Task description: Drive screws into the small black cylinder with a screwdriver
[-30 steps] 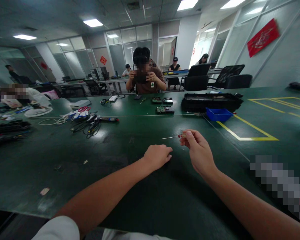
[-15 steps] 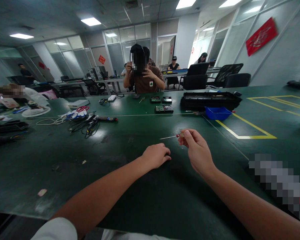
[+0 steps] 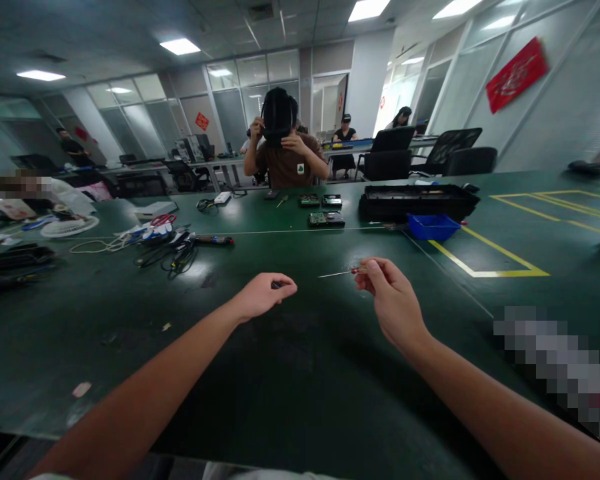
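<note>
My right hand [image 3: 393,300] is closed round the handle of a small screwdriver [image 3: 336,274], a clear and red grip with a thin metal shaft pointing left. The tool is held above the green table. To its left, my left hand [image 3: 260,295] is curled with thumb and fingertips together. A small dark patch shows between those fingers; whether it is an object I cannot make out. The two hands are apart, and the screwdriver's tip lies between them, touching neither the left hand nor any part.
Across the green table [image 3: 260,400] lie several circuit-board drives [image 3: 326,219]. A black tray [image 3: 420,200] and blue bin [image 3: 434,227] stand at the right rear. Cables [image 3: 177,250] and scissors [image 3: 164,219] are piled left. Opposite, a person [image 3: 290,160] holds up a black headset [image 3: 277,117].
My left hand has moved left, away from the screwdriver tip, and its fingers have come together. My right hand holds the screwdriver in nearly the same place.
</note>
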Demonstrator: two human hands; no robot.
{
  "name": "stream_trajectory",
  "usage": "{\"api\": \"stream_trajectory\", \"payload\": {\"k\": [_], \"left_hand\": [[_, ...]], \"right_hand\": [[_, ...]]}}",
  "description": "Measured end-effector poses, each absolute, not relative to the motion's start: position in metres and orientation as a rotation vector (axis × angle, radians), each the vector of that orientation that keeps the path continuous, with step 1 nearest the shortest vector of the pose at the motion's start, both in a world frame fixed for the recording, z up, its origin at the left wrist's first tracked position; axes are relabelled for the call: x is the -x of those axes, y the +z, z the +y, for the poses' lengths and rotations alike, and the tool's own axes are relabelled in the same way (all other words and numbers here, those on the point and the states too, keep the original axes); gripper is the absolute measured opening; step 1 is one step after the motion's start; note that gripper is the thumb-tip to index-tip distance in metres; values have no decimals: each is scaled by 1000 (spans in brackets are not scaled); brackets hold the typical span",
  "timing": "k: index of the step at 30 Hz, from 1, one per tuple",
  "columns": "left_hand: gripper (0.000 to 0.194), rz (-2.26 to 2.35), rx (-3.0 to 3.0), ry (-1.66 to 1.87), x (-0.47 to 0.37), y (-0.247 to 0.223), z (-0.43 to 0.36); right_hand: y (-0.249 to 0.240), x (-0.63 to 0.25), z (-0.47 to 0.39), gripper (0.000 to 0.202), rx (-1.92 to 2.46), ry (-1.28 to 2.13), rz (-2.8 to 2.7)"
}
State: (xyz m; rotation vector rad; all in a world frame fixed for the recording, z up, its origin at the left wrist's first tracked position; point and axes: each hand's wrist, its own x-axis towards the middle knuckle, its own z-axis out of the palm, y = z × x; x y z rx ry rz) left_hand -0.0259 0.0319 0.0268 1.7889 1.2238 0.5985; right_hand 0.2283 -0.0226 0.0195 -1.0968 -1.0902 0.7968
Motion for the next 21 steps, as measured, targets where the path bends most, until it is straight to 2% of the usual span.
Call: {"api": "stream_trajectory", "payload": {"k": [3,8,17,21], "left_hand": [[29,1228,-1408,801,61,24,42],[29,1161,-1107,1031,113,23,56],[14,1191,-692,1561,183,61,49],[20,1280,-598,1754,224,73,34]], "right_hand": [[17,-228,-22,25,1113,807,-1102],[12,-228,-21,27,1138,813,-1129],[12,-226,-23,28,1154,840,-1166],[11,-227,-22,30,1174,824,-1177]]}}
